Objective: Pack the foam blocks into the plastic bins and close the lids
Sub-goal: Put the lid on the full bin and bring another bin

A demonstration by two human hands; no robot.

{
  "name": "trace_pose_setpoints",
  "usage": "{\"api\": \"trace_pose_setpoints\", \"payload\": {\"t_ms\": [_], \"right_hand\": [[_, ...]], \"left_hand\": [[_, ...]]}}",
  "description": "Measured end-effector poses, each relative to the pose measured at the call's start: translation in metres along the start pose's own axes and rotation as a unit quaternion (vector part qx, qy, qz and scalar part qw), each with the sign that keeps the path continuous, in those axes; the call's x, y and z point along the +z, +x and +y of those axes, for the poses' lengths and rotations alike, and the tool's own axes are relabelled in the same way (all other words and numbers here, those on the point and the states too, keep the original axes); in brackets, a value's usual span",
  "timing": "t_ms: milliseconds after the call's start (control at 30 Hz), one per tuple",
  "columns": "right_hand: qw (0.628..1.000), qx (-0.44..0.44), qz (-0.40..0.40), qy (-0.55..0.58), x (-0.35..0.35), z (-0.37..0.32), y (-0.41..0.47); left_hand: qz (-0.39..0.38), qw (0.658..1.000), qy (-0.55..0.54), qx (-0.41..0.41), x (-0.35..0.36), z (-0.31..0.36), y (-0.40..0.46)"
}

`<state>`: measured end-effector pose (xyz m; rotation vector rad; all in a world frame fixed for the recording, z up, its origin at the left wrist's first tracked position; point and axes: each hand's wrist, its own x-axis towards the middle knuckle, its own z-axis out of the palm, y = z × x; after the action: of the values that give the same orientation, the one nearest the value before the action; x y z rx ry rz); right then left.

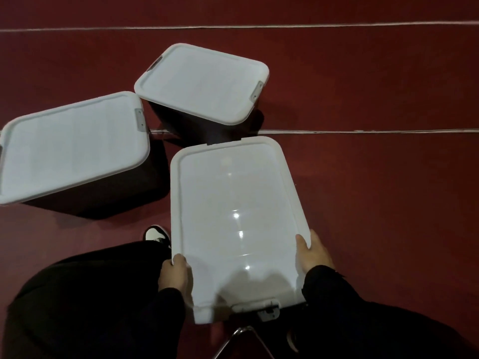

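Observation:
A large white lid (237, 203) lies in front of me, tilted away, and hides whatever is under it. My left hand (176, 277) grips its near left edge, thumb on top. My right hand (312, 251) grips the near right edge the same way. A grey latch (269, 310) hangs at the lid's near end. Two dark plastic bins stand beyond with white lids on: one at the left (70, 146) and one further back in the middle (202, 82). No foam blocks are in view.
The floor (375, 177) is dark red with thin white lines across it. My dark trouser legs fill the bottom of the view, with a black-and-white shoe (155, 234) by the left bin. A metal frame leg (241, 335) shows at the bottom.

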<state>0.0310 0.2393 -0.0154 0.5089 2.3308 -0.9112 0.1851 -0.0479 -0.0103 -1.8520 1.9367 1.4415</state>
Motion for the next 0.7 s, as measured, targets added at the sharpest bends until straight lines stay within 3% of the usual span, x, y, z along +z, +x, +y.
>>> {"api": "trace_pose_setpoints", "payload": {"t_ms": [167, 300, 333, 433, 467, 500, 633, 700], "right_hand": [[0.99, 0.089, -0.018, 0.104, 0.0, 0.016, -0.009], [0.965, 0.168, 0.054, 0.192, 0.005, 0.016, -0.031], [0.958, 0.206, 0.041, 0.196, 0.008, 0.019, -0.039], [0.947, 0.235, -0.132, 0.172, 0.028, 0.043, -0.052], [0.942, 0.242, -0.149, 0.179, 0.034, 0.049, -0.05], [0.936, 0.248, -0.131, 0.214, 0.038, 0.046, -0.051], [0.909, 0.267, 0.094, 0.306, 0.024, 0.008, -0.048], [0.916, 0.219, 0.128, 0.31, 0.007, -0.014, -0.029]], "left_hand": [[0.015, 0.999, 0.039, 0.03, 0.006, -0.009, -0.004], [-0.012, 0.995, 0.094, 0.013, -0.005, 0.001, -0.003], [-0.017, 0.995, 0.098, 0.01, -0.008, 0.005, -0.004], [-0.049, 0.995, 0.086, 0.002, -0.013, 0.004, -0.01], [-0.057, 0.996, 0.075, 0.001, -0.012, 0.0, -0.011], [-0.075, 0.996, 0.054, -0.013, -0.011, -0.007, -0.017], [-0.077, 0.995, -0.02, -0.059, 0.02, -0.058, -0.021], [-0.085, 0.992, -0.048, -0.075, 0.035, -0.071, -0.052]]}}
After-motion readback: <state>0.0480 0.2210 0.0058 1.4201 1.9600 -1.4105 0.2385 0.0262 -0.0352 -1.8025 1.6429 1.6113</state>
